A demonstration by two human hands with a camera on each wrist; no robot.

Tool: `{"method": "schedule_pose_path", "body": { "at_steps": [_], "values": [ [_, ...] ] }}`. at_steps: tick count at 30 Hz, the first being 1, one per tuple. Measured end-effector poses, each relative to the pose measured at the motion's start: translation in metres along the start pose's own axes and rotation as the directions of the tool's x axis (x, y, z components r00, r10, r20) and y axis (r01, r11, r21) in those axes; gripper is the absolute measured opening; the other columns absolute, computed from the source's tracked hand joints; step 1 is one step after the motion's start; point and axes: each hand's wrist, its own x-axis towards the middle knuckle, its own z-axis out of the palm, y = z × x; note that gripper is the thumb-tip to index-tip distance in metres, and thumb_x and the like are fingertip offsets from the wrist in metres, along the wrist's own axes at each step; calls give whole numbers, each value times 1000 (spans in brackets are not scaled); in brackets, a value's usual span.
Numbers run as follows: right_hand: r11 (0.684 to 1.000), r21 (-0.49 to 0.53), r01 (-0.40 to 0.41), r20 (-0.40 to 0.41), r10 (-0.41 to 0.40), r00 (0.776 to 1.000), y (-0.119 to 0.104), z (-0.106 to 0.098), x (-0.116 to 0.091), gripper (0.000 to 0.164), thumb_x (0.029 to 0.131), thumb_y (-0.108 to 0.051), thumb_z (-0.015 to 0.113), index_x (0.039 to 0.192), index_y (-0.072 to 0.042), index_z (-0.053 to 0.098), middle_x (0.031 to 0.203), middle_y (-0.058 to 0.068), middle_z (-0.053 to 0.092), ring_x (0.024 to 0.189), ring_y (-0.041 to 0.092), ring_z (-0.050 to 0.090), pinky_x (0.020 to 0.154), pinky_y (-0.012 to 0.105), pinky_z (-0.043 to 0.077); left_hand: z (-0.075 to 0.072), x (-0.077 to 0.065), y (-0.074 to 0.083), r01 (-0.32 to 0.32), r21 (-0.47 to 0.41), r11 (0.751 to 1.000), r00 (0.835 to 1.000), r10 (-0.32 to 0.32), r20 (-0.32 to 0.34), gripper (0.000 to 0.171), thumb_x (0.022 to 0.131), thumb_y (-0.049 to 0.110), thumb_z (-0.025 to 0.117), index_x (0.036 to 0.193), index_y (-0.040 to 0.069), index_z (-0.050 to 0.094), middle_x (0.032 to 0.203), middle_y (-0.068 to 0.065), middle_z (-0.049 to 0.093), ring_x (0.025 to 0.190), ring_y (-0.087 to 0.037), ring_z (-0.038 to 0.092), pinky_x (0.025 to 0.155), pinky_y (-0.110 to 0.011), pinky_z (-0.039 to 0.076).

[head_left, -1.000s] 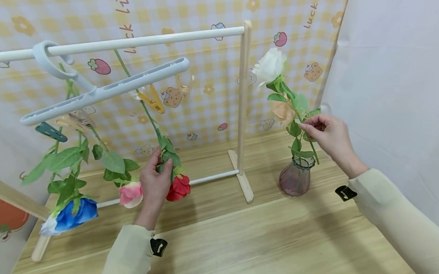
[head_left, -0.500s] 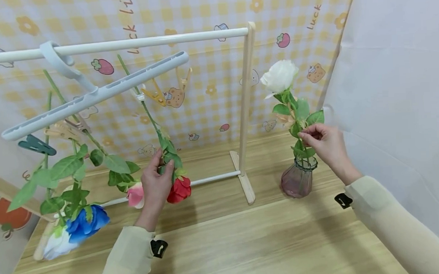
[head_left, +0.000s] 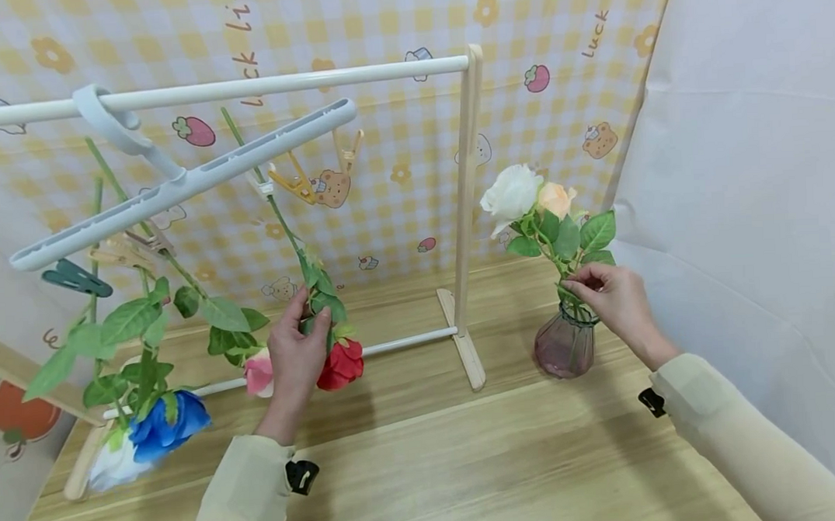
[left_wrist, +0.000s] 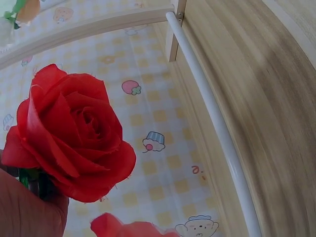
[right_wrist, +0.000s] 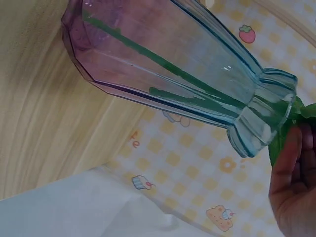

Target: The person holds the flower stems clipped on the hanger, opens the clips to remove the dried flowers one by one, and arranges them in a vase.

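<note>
My left hand point(head_left: 299, 351) holds the leafy stem of a red rose point(head_left: 341, 363), which hangs head-down from a clip on a pale blue hanger point(head_left: 197, 173). In the left wrist view the red bloom point(left_wrist: 79, 133) hides most of the fingers. My right hand point(head_left: 618, 302) pinches the stem of a white rose point(head_left: 512, 194) just above the mouth of a glass vase point(head_left: 564, 347). A peach rose point(head_left: 556, 200) stands beside the white one. In the right wrist view, two green stems point(right_wrist: 158, 61) are inside the vase, one ending higher than the other.
Blue point(head_left: 169, 425), pale white point(head_left: 118, 464) and pink point(head_left: 258, 374) roses hang head-down at the left. The hanger hooks over a white rail point(head_left: 263, 84) with a wooden post point(head_left: 467, 196). An unused yellow clip point(head_left: 294, 184) dangles near its right end.
My right hand has lowered the white rose, its stem passing from beside the vase into it. The hanger's left end has swung with its flowers. My left hand stays on the red rose.
</note>
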Motion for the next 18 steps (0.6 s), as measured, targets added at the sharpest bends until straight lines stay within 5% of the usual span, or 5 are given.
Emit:
{"method": "schedule_pose_path", "body": {
  "at_steps": [18],
  "values": [
    [999, -41, -35, 100, 39, 994, 9, 3, -9, 6, 81, -7, 73, 75, -4, 72, 70, 9, 69, 51, 0, 45, 46, 22, 37, 1, -3, 1, -41, -13, 999, 999, 42, 6, 42, 90, 4, 59, 132, 7, 55, 102, -21, 65, 79, 10, 52, 69, -4, 44]
  ]
}}
